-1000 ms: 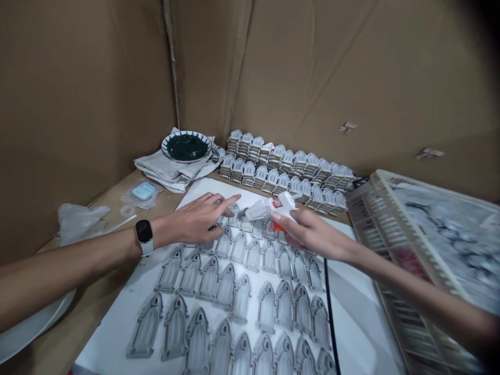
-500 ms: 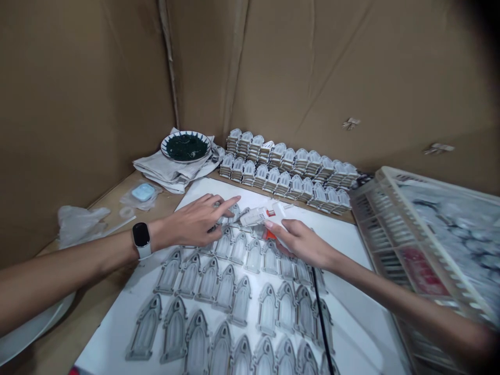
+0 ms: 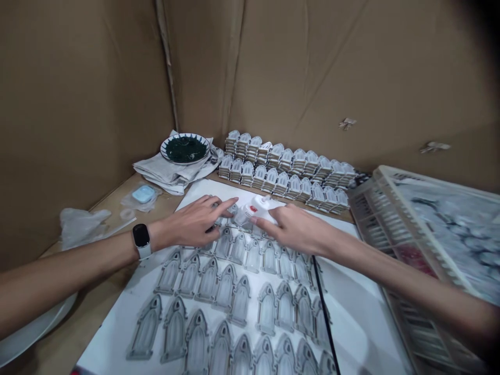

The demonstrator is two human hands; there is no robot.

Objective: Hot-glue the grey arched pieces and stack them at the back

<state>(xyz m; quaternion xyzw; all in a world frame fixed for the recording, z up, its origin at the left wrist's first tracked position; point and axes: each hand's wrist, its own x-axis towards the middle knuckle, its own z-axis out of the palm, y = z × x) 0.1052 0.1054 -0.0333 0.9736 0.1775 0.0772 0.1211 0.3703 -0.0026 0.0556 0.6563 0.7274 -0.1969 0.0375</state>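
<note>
My right hand [image 3: 294, 227] grips a white glue gun [image 3: 258, 209] with a red mark, its nozzle pointing left and down at the far row of grey arch-shaped pieces [image 3: 234, 291] laid out on a white sheet [image 3: 351, 323]. My left hand [image 3: 195, 223], with a smartwatch [image 3: 141, 238] on the wrist, lies flat with its fingers stretched out and presses on an arch piece right next to the nozzle. The gun's black cord [image 3: 321, 307] trails toward me across the sheet.
Stacks of finished arch pieces [image 3: 285, 172] line the back cardboard wall. A dark green bowl [image 3: 184, 148] sits on folded cloth at back left. A plastic crate [image 3: 425, 250] stands at the right. A small blue case [image 3: 142, 194] and a plastic bag [image 3: 80, 223] lie at the left.
My right hand has tipped the glue gun forward and down and moved it left, closer to my left fingertips. My left hand has stayed in place.
</note>
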